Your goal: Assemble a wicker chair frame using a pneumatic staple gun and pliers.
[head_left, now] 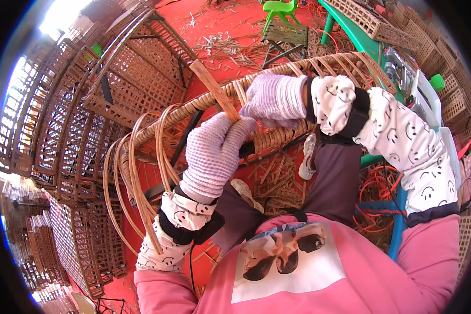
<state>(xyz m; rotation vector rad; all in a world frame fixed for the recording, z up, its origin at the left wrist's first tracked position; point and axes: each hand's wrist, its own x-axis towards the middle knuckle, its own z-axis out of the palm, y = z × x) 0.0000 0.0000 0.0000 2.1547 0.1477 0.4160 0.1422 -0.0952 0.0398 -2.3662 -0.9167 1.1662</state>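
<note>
Both my hands wear pale lilac knit gloves. Across my lap lies a rattan-wrapped frame (191, 116) with dark metal bars inside it. My left hand (212, 152) is closed around the lower end of a flat reddish-brown wooden strip (212, 85), which slants up and left over the frame. Touching the left fingertips, my right hand (277, 99) is closed too, at the frame's wrapped edge. What lies within the right fingers is hidden. Long loose rattan canes (135, 162) loop around the frame's left end and hang past my left forearm.
Stacks of woven openwork panels (63, 120) stand at left, with a large woven crate (136, 73) beside them. A folding stool (285, 36) and a green chair (280, 8) are ahead. To the right is a green table (353, 23). Wood scraps litter the red floor.
</note>
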